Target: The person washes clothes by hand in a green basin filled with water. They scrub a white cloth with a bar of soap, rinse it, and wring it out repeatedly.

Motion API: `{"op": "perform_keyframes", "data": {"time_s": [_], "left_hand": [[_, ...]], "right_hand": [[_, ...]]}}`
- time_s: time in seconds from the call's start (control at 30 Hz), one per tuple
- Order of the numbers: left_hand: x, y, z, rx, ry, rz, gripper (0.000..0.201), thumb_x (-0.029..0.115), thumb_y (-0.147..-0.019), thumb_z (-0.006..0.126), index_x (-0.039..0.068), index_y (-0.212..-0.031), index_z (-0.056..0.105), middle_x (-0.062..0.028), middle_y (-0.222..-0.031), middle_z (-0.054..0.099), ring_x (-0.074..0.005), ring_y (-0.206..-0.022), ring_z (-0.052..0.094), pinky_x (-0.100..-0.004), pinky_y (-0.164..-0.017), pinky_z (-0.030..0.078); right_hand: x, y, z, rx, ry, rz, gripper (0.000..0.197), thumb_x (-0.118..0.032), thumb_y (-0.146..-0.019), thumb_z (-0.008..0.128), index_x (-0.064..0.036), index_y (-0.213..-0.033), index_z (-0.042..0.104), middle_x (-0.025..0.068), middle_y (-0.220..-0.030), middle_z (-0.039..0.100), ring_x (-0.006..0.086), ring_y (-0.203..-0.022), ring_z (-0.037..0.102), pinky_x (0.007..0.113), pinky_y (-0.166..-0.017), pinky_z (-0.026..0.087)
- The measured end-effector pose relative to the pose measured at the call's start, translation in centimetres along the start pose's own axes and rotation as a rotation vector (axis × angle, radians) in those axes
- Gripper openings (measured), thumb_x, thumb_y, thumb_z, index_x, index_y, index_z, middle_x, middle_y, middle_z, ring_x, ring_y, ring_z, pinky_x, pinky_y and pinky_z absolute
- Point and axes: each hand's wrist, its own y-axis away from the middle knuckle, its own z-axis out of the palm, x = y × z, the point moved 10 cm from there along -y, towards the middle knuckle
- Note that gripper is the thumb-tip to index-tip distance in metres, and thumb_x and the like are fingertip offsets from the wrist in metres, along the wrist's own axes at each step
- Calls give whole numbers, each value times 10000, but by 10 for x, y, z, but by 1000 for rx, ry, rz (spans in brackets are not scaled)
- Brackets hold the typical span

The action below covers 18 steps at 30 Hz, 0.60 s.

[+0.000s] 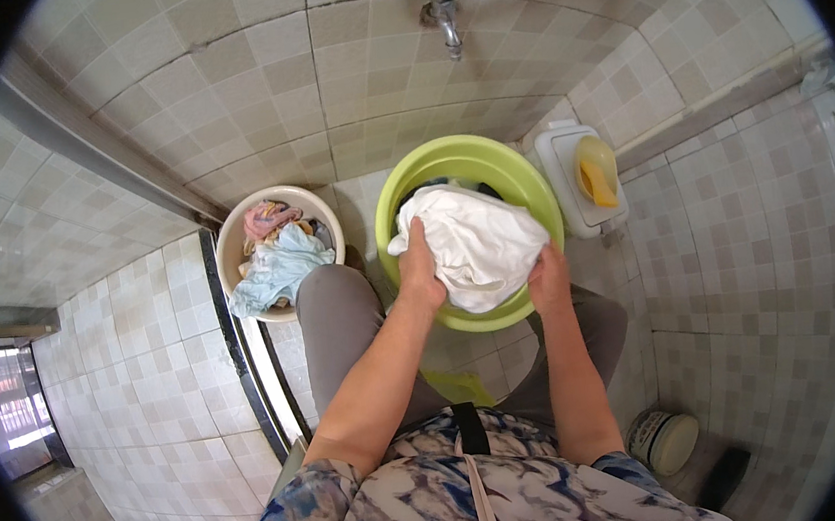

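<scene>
While the left hand [420,268] and right hand [547,273] are clasping the crumpled white cotton-like cloth [476,240], I'm favouring even support above the round lime-green plastic basin [522,180].

The cloth [481,244] was white, the larger tub [520,178] lime green. The shirt [556,498] was blotched blue, grey and beige.

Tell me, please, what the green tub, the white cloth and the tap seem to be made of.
Green tub: probably smooth plastic, given its even colour and rounded rim.
White cloth: matte fabric, perhaps cotton; it creases softly.
Tap: likely polished metal, from its silvery shine.
</scene>
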Motion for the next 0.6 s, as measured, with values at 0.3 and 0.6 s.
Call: {"op": "perform_keyframes", "data": {"time_s": [0.3, 0.6], "left_hand": [[-31, -20, 32, -361, -159, -93, 538, 459, -907, 392, 72, -1281, 390, -96, -1212, 488, -211, -1064, 510, -343, -908, 437], [-17, -27, 43, -762, -240, 327, 343, 268, -947, 370, 55, -1207, 440, -58, -1026, 529, -177, -921, 518, -282, -842, 452]], "right_hand": [[-26, 26, 91, -335, 616, -304, 312, -144, -855, 376, -10, -1110, 495, 83, -995, 567, 156, -888, 544, 310, -817, 433], [-33, 71, 179, -151, 1258, -940, 126, -182, -736, 501, -59, -746, 528, 141, -597, 535, 371, -533, 524, 487, -521, 425]]}}
